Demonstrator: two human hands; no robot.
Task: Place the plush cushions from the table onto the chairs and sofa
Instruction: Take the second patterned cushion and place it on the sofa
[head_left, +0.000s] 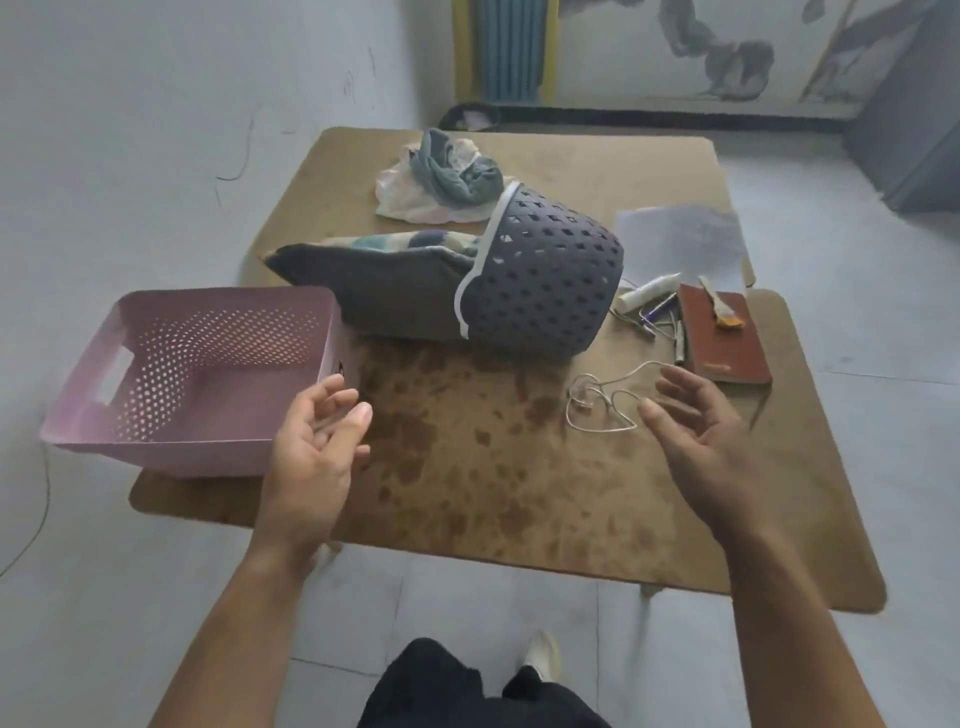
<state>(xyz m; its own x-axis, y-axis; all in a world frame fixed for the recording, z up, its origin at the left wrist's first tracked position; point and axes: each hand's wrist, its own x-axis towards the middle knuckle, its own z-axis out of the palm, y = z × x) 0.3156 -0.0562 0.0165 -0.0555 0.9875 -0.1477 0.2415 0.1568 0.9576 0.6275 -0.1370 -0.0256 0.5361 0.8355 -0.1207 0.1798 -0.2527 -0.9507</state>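
Observation:
A grey plush cushion (379, 291) with a patterned top lies at the middle of the brown table (498, 493), one end stuck inside a dark grey perforated basket (545, 280) tipped on its side. My left hand (317, 441) hovers over the table's near left, fingers relaxed, holding nothing, just beside a pink basket. My right hand (701, 426) hovers at the near right, palm turned inward, fingers loosely spread and empty. Both hands are short of the cushion. No chairs or sofa are in view.
An empty pink perforated basket (197, 374) sits on the table's left edge. Crumpled cloths (441, 176) lie at the back. A white cable (602, 400), a brown notebook (722, 338), pens, a tube and paper (680, 239) lie at the right.

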